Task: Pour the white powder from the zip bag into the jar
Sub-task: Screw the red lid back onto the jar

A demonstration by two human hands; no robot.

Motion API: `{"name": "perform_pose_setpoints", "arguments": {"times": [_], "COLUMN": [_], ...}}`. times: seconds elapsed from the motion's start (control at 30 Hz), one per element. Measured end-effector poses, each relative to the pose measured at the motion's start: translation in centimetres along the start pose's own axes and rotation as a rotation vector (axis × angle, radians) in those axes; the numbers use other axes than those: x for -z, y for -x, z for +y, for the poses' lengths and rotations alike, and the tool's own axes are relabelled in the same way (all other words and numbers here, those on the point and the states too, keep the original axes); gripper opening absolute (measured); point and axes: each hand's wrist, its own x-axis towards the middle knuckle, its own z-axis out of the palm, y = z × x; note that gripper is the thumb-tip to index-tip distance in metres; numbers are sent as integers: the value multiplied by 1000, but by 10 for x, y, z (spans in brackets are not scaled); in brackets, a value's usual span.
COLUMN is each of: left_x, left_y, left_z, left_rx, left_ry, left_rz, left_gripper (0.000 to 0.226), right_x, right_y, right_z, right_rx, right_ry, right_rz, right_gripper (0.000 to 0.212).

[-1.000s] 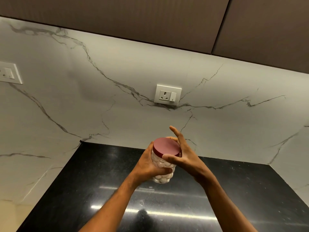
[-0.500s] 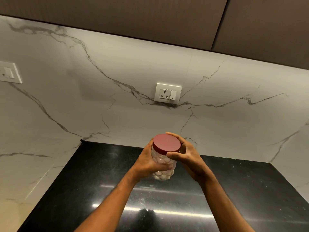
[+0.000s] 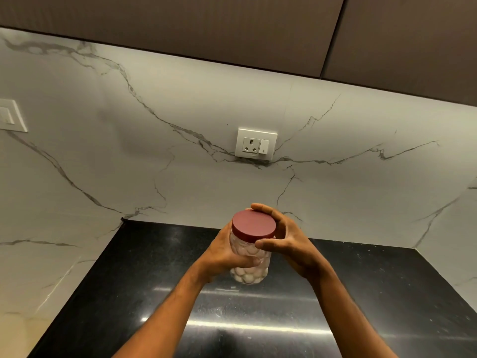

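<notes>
A clear dimpled plastic jar (image 3: 254,273) with white contents in its lower part is held upright above the black counter. A dark red lid (image 3: 253,225) sits on top of it. My left hand (image 3: 224,254) grips the jar's body from the left, thumb across its front. My right hand (image 3: 286,240) curls round the lid, fingers over its far rim and thumb at its near edge. No zip bag is in view.
The black polished counter (image 3: 361,293) fills the lower part of the view and meets a white marbled wall. A socket with a switch (image 3: 256,144) is on the wall above the jar, another switch plate (image 3: 10,115) at far left. Brown cabinets (image 3: 232,29) hang overhead.
One second ago my right hand had its fingers spread off the lid. It has since closed round the lid and turned on it. My left hand has kept its grip on the jar.
</notes>
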Motion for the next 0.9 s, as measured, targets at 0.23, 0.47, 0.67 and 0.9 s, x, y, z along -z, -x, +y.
{"name": "perform_pose_setpoints", "arguments": {"times": [0.23,0.47,0.67,0.9], "left_x": [-4,-7,-6,-15], "left_y": [0,-2,-1,5], "left_z": [-9,-9,-6,-28], "left_rx": [-28,-48,-55,-37], "left_ry": [-33,-51,-79,-137], "left_rz": [62,81,61,139], "left_gripper": [93,97,93,94], "right_x": [-8,-6,-6,-17], "right_y": [2,3,3,11], "right_z": [12,7,6,45], "right_rx": [22,51,29,-15], "right_ry": [22,86,181,199], "right_rz": [167,212,142,114], "right_gripper": [81,82,88,89]}}
